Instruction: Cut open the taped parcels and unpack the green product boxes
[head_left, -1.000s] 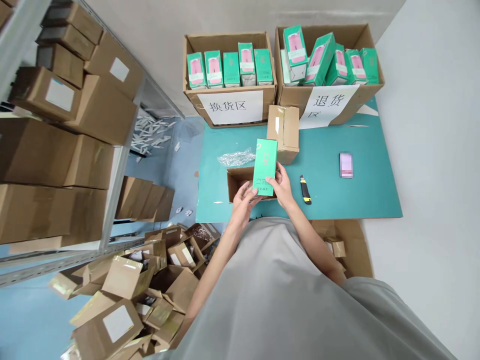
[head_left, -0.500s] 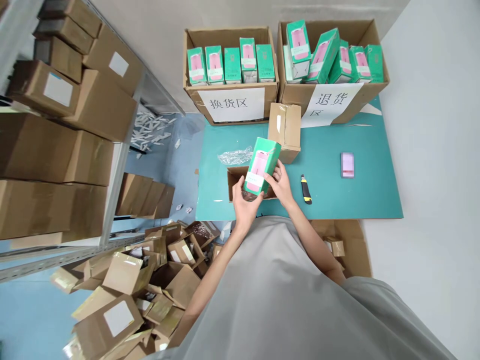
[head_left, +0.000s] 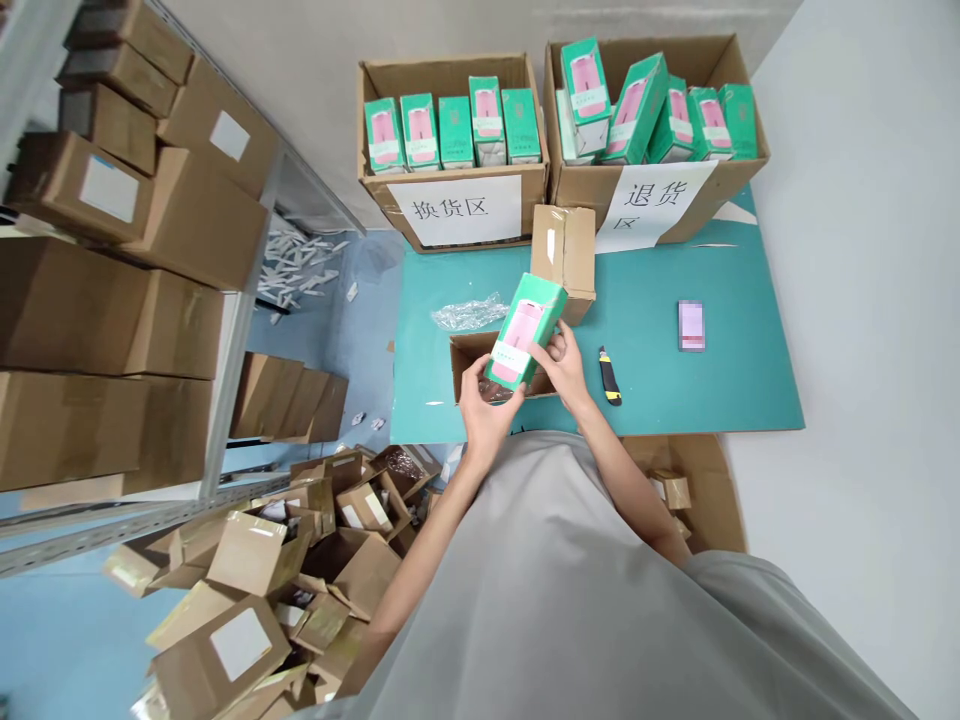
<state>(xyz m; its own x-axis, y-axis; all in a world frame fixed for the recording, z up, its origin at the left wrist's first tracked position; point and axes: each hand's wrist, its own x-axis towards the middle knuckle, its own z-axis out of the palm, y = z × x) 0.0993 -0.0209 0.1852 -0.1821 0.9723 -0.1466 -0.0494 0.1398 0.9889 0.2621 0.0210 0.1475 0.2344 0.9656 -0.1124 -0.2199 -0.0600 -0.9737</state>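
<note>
Between both hands I hold a green product box (head_left: 523, 330) with a pink item pictured on its front, tilted over an open cardboard box (head_left: 466, 352). My left hand (head_left: 487, 408) grips its lower end, and my right hand (head_left: 562, 365) wraps its right side. Clear plastic wrap (head_left: 471, 313) lies on the table behind the open box. A taped brown carton (head_left: 576, 250) stands just beyond the green box. Right of my right hand lies a black and yellow utility knife (head_left: 610, 377).
Two large cartons with paper signs, the left one (head_left: 381, 208) and the right one (head_left: 589, 190), hold several green boxes at the back of the teal table (head_left: 645, 290). A phone (head_left: 691, 326) lies at right. Stacked cartons (head_left: 67, 300) fill the left shelf; opened boxes (head_left: 247, 560) pile on the floor.
The green box has tilted slightly more to the right in my hands. Both hands keep their hold. The whole view has shifted a little; the other things lie as before.
</note>
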